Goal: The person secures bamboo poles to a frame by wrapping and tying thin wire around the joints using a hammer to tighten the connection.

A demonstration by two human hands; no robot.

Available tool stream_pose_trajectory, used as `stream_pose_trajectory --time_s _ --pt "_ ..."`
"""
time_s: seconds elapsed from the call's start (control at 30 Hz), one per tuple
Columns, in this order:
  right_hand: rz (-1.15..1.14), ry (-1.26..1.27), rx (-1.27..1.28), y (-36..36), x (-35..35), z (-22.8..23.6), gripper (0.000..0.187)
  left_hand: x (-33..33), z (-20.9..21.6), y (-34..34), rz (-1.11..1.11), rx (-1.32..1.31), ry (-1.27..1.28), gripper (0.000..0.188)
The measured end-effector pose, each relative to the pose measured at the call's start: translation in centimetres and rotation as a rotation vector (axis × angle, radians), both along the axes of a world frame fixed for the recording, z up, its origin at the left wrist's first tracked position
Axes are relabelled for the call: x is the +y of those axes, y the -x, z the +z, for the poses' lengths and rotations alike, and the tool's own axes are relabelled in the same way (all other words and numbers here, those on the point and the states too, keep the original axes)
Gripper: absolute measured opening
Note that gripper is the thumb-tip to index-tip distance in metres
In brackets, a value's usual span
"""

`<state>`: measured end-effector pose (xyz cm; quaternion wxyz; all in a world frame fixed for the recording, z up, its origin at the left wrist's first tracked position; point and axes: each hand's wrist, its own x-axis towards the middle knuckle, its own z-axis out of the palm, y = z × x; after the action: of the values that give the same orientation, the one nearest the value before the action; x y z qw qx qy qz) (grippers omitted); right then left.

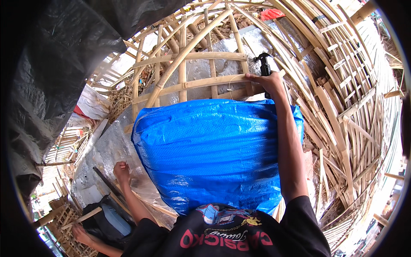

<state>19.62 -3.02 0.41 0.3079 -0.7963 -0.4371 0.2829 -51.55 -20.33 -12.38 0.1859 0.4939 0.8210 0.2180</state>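
Note:
My right hand (272, 82) is wrapped round a black hammer (264, 65), its head pointing up and away from me. One outstretched digit reaches left to the end of a horizontal bamboo strip (205, 82) in a lattice of split bamboo. My left hand (122, 170) is closed, low on the left above a grey floor; what it holds, if anything, is hidden. Between my arms a large blue plastic-covered bundle (209, 150) bulges up against my shirt, and its far edge meets the near side of the lattice.
Long bamboo slats (342, 107) crowd the right side. A dark plastic sheet (60, 68) hangs at upper left. Another person's hand (82, 234) is at lower left, near a bamboo stick (83, 217) and a woven bamboo piece (60, 222). A red scrap (272, 14) lies at the far side.

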Motion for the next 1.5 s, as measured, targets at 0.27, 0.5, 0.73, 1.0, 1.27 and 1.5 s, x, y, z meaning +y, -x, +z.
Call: stream_pose_trajectory --time_s 0.27,0.5,0.73,1.0,1.27,1.5 --pt "-0.003 0.157 0.128 0.9 0.5 0.5 0.058 7.3 22.6 -19.3 -0.061 -0.088 -0.546 0.008" --pt "-0.082 0.18 0.265 0.1 -0.6 2.2 0.046 21.2 24.9 -46.3 -1.017 -0.829 -0.445 0.013" --pt "-0.125 0.068 0.372 0.1 -0.5 0.5 0.047 26.3 12.9 -53.4 -1.074 -0.722 -0.127 0.01" --pt "-0.139 0.131 0.371 -0.4 -0.4 0.1 0.049 25.9 9.9 -53.7 -1.064 -0.817 -0.178 0.016" --pt "-0.131 0.141 0.423 -0.4 -0.1 0.4 0.043 26.0 13.0 -52.6 -1.292 -0.947 0.3 0.024" --pt "-0.136 0.167 0.353 -0.4 0.0 0.1 0.051 26.4 15.0 -50.7 -1.108 -0.666 0.326 0.022"
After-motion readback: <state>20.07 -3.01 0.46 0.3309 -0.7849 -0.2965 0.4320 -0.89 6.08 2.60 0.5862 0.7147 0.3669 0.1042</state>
